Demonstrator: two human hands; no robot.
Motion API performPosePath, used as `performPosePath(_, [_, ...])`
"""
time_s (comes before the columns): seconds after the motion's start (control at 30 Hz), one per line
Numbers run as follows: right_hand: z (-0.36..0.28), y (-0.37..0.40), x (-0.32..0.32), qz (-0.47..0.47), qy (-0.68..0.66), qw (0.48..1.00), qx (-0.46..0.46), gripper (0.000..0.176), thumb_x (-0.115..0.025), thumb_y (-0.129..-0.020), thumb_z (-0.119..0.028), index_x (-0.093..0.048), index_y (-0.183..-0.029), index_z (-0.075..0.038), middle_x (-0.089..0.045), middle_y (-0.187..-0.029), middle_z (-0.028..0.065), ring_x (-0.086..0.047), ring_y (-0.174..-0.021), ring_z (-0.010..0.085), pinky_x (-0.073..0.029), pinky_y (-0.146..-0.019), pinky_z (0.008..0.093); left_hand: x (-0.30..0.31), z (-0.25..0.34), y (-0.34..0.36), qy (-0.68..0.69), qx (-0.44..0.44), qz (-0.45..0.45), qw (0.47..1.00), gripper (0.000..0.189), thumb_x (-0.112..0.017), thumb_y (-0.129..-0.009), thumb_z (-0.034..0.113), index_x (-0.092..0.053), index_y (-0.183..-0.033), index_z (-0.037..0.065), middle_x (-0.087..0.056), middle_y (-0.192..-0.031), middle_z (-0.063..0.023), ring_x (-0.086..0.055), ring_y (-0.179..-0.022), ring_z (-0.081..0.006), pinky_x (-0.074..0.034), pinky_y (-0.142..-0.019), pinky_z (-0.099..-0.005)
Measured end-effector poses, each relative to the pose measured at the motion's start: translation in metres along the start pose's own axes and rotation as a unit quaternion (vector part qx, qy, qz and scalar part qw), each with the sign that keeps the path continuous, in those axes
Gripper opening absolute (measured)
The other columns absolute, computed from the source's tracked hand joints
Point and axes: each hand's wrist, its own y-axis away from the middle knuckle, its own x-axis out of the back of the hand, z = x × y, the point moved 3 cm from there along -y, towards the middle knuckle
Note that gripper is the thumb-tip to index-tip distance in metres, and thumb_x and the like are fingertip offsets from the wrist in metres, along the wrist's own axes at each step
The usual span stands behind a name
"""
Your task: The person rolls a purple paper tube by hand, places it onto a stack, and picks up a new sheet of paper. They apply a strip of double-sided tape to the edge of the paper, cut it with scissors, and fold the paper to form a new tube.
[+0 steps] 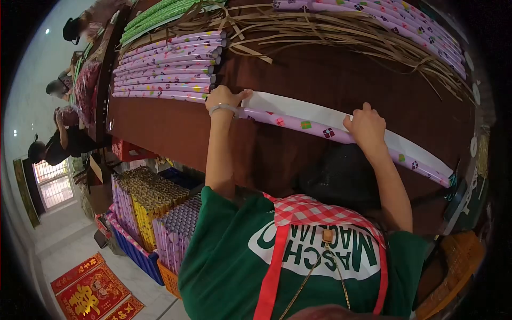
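A lilac roll of wrapping paper (pixel 288 123) with small gift-box prints lies across the brown table in front of me. A white strip of its underside (pixel 298 105) stands open along the far side. My left hand (pixel 224 98) grips the roll's left end, thumb toward the white flap. Toward the right part of the roll, my right hand (pixel 367 127) closes over the paper's edge, fingers curled. Just beyond my left hand, a row of finished-looking lilac rolls (pixel 165 72) lies side by side.
Brown paper strips (pixel 330 29) run along the table's (pixel 160 120) far side, with more lilac rolls (pixel 394 21) and green rolls (pixel 154 18) there. A blue crate (pixel 136 256) packed with upright rolls stands on the floor at left. Other people (pixel 50 149) are beyond it.
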Motion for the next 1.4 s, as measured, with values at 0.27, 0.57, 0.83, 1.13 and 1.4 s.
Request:
performPosePath(0.27, [0.001, 0.0, 0.0, 0.007, -0.005, 1.0, 0.006, 0.029, -0.058, -0.071, -0.029, -0.068, -0.07, -0.002, -0.057, -0.083, 0.0127, -0.06, -0.072, 0.0275, -0.051, -0.058, 0.0395, -0.025, -0.024, -0.007, 0.165, -0.036, 0.039, 0.985, 0.06, -0.069, -0.064, 0.059, -0.064, -0.081, 0.001, -0.065, -0.08, -0.0159, -0.063, -0.08, -0.0301, -0.049, -0.069, -0.0378])
performPosePath(0.57, [0.0, 0.0, -0.001, 0.021, 0.001, 1.0, 0.011, 0.028, -0.057, -0.07, -0.027, -0.068, -0.069, -0.001, -0.058, -0.082, 0.0138, -0.06, -0.07, 0.0281, -0.052, -0.056, 0.0396, -0.007, 0.032, 0.059, 0.237, -0.203, 0.394, 0.864, 0.017, -0.062, -0.08, 0.018, -0.052, -0.086, 0.006, -0.056, -0.08, -0.0114, -0.056, -0.077, -0.0314, -0.046, -0.064, -0.0407])
performPosePath(0.83, [0.0, 0.001, 0.002, 0.036, 0.003, 0.999, 0.01, 0.027, -0.059, -0.069, -0.027, -0.067, -0.067, -0.002, -0.057, -0.08, 0.0127, -0.06, -0.068, 0.0276, -0.051, -0.054, 0.04, -0.042, 0.079, 0.067, 0.28, -0.316, 0.165, 0.891, 0.014, -0.068, -0.069, 0.01, -0.056, -0.073, 0.004, -0.059, -0.078, -0.0147, -0.056, -0.078, -0.0332, -0.045, -0.067, -0.0423])
performPosePath(1.13, [-0.001, 0.001, 0.005, -0.01, 0.004, 1.0, -0.015, 0.03, -0.06, -0.072, -0.03, -0.068, -0.071, -0.002, -0.057, -0.085, 0.0134, -0.06, -0.076, 0.0284, -0.052, -0.061, 0.041, -0.017, 0.009, 0.0, 0.25, -0.184, 0.046, 0.949, 0.02, -0.073, -0.063, 0.021, -0.069, -0.073, 0.005, -0.066, -0.072, -0.0125, -0.064, -0.068, -0.0263, -0.051, -0.066, -0.0354])
performPosePath(1.4, [-0.001, 0.002, 0.003, 0.018, -0.016, 1.0, -0.002, 0.027, -0.061, -0.071, -0.028, -0.068, -0.069, -0.002, -0.057, -0.083, 0.0134, -0.06, -0.073, 0.0284, -0.052, -0.057, 0.0399, -0.012, 0.0, -0.003, 0.201, -0.162, 0.128, 0.958, 0.015, -0.07, -0.066, 0.014, -0.065, -0.076, 0.005, -0.065, -0.079, -0.0115, -0.063, -0.076, -0.0284, -0.051, -0.07, -0.0377])
